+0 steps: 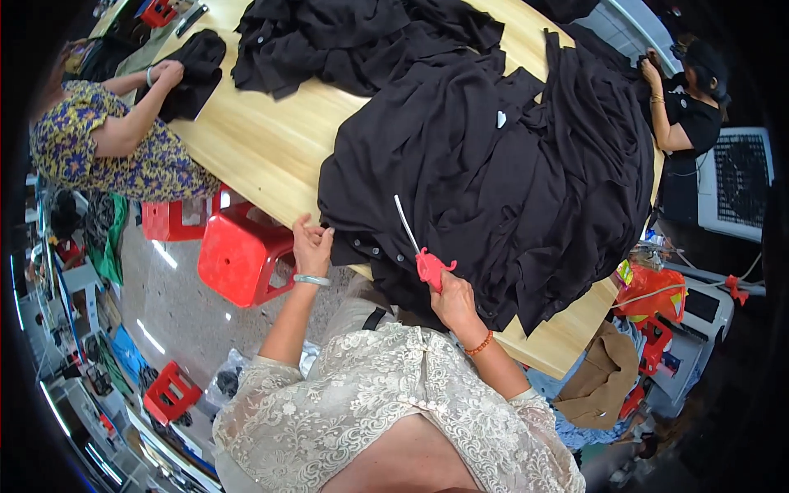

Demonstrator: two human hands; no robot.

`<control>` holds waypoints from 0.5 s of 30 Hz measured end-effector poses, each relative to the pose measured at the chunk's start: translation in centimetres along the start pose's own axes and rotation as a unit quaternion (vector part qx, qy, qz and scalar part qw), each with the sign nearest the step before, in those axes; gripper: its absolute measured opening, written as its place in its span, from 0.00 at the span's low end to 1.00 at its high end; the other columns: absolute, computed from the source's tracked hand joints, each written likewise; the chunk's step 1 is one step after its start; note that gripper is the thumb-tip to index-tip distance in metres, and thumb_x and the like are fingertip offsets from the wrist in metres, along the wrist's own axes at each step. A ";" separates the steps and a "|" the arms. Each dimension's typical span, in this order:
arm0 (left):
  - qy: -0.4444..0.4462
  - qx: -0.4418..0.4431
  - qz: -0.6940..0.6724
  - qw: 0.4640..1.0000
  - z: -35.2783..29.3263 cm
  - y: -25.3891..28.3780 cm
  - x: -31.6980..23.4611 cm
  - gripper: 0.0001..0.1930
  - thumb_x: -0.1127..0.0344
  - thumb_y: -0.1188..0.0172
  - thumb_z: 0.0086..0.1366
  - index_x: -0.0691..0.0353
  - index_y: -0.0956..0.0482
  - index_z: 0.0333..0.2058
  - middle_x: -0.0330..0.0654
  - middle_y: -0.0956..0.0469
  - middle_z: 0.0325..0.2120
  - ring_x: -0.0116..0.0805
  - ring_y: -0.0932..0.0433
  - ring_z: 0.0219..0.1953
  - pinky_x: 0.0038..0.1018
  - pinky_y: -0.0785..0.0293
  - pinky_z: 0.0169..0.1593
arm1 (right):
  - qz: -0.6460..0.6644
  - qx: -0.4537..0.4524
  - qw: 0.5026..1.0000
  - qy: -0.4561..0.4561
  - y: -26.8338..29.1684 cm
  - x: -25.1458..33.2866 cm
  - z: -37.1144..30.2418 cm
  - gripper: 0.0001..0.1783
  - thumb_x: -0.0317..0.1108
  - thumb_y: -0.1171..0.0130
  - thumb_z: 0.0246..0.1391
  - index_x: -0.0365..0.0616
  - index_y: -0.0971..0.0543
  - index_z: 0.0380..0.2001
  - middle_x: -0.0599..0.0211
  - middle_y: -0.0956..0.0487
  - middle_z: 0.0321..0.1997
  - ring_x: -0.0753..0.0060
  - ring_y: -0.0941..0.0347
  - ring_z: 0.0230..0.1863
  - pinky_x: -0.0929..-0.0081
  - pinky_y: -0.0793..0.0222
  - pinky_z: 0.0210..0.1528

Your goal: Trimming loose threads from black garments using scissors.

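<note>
"As we start from the left, what shows?"
"A co-worker [119, 138] holding dark cloth [203, 67], then a red stool [234, 259] beside the table [255, 156]."
"And the left hand [312, 249]?"
"At the near edge of the black garments [411, 148], thumb and fingers slightly curled; I can't tell whether they pinch any cloth."
"Where do those garments lie?"
"Heaped loosely on the table before the wearer, a second black pile [329, 62] beyond."
"The right hand [454, 302]?"
"Closed around a pink-handled tool [429, 269], its thin pale shaft over the heap; contact is unclear."
"How much is done?"
"Neither pile looks folded, so probably plenty remains; which is finished, I can't tell."
"Far right?"
"Another co-worker [694, 119], hands raised."
</note>
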State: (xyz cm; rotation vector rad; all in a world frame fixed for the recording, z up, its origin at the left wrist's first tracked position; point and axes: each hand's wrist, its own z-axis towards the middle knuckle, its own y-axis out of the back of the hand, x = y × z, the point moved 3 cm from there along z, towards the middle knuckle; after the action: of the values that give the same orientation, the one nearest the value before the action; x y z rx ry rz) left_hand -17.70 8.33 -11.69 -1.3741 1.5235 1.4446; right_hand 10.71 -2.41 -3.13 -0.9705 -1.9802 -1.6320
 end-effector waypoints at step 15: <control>0.321 0.031 -0.514 0.795 -2.2 -6.0 0.4 0.06 0.69 0.42 0.68 0.66 0.25 0.36 0.51 0.20 0.33 0.46 0.17 0.38 0.32 0.16 0.37 | -0.033 0.027 0.999 0.014 4.2 0.6 -1.3 0.23 0.26 0.41 0.55 0.41 0.35 0.53 0.46 0.22 0.40 0.39 0.23 0.38 0.55 0.26 0.40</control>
State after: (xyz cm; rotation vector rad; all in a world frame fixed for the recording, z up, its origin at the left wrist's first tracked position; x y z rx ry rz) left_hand -11.64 6.94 -13.44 -2.2609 0.7942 0.2322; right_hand 13.20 -3.15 0.52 -0.8649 -2.0474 -1.6081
